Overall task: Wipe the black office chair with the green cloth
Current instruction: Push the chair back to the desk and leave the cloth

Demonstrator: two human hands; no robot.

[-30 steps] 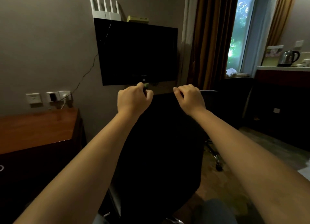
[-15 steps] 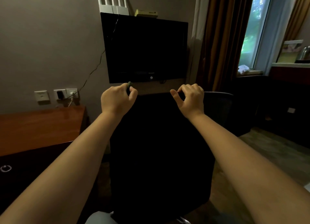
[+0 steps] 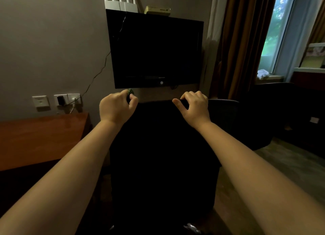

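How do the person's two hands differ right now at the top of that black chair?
The left hand is balled round a green cloth, only a scrap showing; the right hand holds no cloth. The right hand hooks its fingers over the black office chair's top edge, thumb out; the left hand's thumb closes against its fingers. Both sit level at that edge.

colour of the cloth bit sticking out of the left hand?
Dark green: the cloth peeks above the left hand; head view.
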